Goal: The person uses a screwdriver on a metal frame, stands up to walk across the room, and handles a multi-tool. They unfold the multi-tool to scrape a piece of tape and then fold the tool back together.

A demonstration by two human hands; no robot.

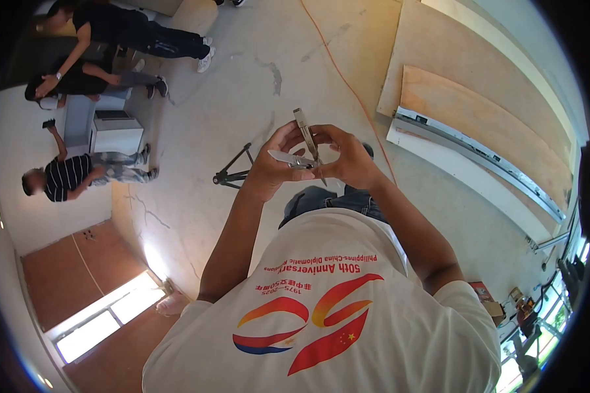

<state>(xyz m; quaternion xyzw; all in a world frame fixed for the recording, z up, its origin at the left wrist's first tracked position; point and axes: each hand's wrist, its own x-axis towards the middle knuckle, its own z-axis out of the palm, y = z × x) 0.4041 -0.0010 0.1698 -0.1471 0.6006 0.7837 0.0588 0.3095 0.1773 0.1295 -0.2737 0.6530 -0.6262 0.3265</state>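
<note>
A metal folding multi-tool (306, 135) is held between my two hands, in front of my waist. One handle points up and away, and a flat blade (290, 158) sticks out to the left. A thin pointed tip shows below the fingers. My left hand (266, 169) has its fingers curled around the tool's left side, with the thumb near the base of the blade. My right hand (355, 157) is closed on the other side, its thumb and fingertips pinching near the pivot. The fingers partly hide the tool's middle.
A dark metal frame (231, 173) stands on the floor beyond my left hand. An orange cable (347, 75) crosses the floor. Boards and a long metal rail (478, 154) lie at right. Several people stand at upper left near a white cabinet (116, 134).
</note>
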